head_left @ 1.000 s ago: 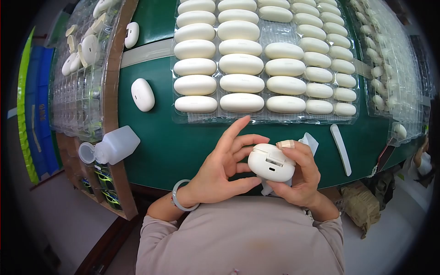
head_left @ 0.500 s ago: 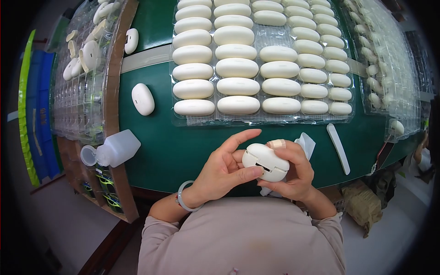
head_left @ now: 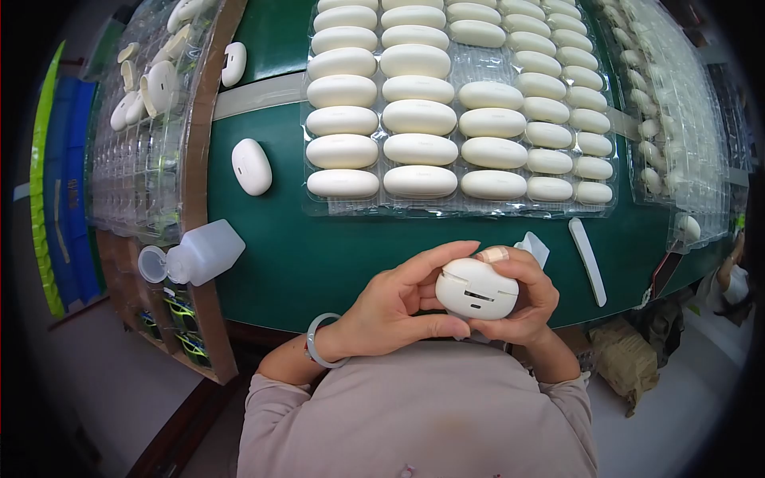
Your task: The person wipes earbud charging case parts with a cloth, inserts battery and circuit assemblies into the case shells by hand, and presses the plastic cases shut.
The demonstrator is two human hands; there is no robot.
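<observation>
Well, closest to me both hands are closed on a white case [head_left: 478, 277], held just over the near side of the green table [head_left: 319, 263]. The right hand [head_left: 532, 296] wraps its right side, with a tan bandage [head_left: 494, 254] on one digit; the left hand [head_left: 382, 315] grips the opposite side between thumb and fingers. I see a dark slot [head_left: 479, 296] facing my camera.

Taking that case as the clock's centre, I have a white cloth [head_left: 532, 248] at two, just beside the right hand, and a slim white strip [head_left: 587, 261] between two and three. At nine sits a translucent bottle [head_left: 213, 249], cap swung open; its contents I cannot make out. Between eight and nine, a cardboard box [head_left: 219, 342] holds dark and yellow-green items in its compartments.

At ten, a loose case [head_left: 252, 167] lies on the table. Farther off, at twelve, a clear tray [head_left: 482, 68] carries five columns of white oval cases, bare plastic showing in the third. Toward ten, the left-hand trays [head_left: 131, 171] hold white shells and small pieces; at two, the right-hand trays [head_left: 693, 179] hold rounded white pieces, too blurred for me to count.
</observation>
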